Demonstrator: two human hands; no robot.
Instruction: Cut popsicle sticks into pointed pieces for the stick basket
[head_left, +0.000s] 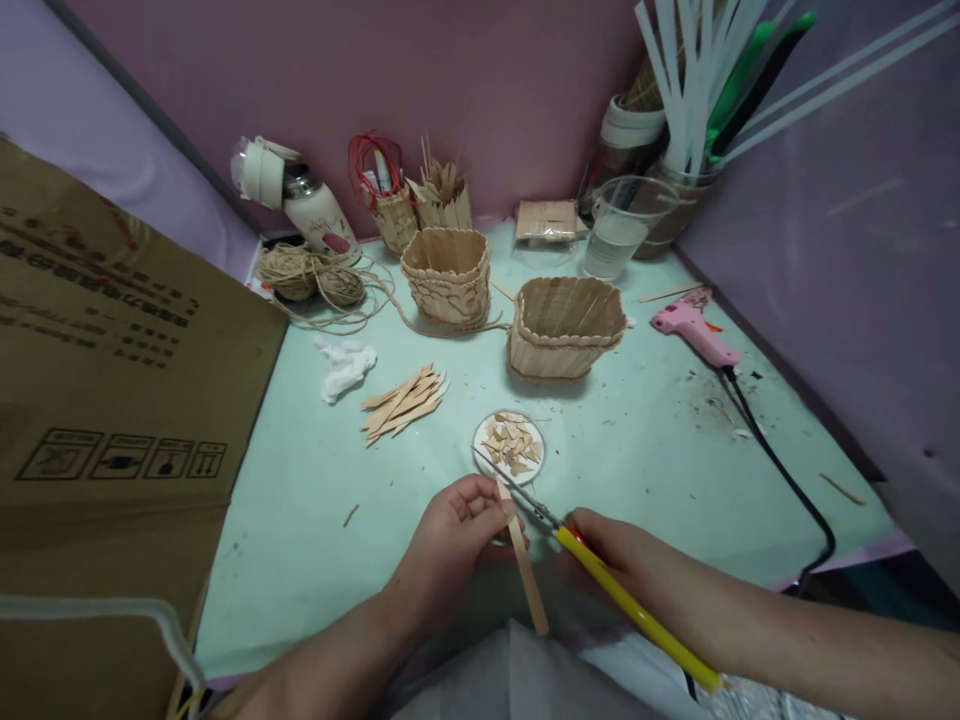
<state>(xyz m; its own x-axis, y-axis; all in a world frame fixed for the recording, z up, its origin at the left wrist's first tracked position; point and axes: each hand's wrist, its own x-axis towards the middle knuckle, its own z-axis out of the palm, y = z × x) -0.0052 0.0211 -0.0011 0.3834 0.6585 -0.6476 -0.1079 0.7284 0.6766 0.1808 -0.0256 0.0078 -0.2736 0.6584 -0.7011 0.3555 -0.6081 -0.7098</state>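
My left hand [466,530] is closed, pinching a flat wooden craft stick [529,580] between thumb and fingers. The stick's lower end points down toward my lap. My right hand [600,545] grips shears with yellow handles [637,615]. Their thin metal blades reach across the upper end of the stick; whether they touch it I cannot tell. Just beyond the blade tips is a small round white dish [480,462] holding cut wood chips [514,440]. Left of the dish lies a pile of pointed wooden pieces [405,402].
Two wooden-strip baskets [566,362] [448,295] stand mid-table. A pink glue gun [697,330] lies right, its black cord running to the edge. Twine [296,272], a crumpled tissue [346,368] and a bottle [322,215] are left. A plastic cup [615,245] stands behind; a cardboard box [120,400] borders the left.
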